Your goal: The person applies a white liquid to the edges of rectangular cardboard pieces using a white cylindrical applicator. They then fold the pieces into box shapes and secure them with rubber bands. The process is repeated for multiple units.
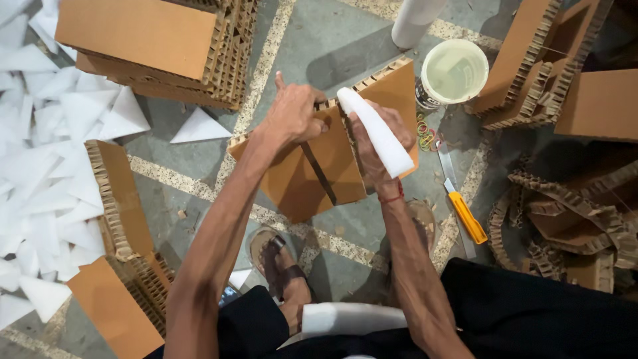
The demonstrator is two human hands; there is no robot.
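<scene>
Left hand [292, 113] lies flat, fingers spread, steadying the honeycomb cardboard panel [312, 166]; right hand [379, 143] grips a white paper cone [375, 133]; best kept firmly pressed.

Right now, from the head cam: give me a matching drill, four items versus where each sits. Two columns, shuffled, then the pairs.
Items:
1. white paper cone
2. utility knife
3. round tub
4. rubber bands

Places:
A. on the floor, right of the right forearm
B. held in the right hand
C. beyond the honeycomb cardboard piece, lid on
D. loose heap just below the tub

The left hand presses the cardboard piece.

Pairs: 1-B, 2-A, 3-C, 4-D
</scene>
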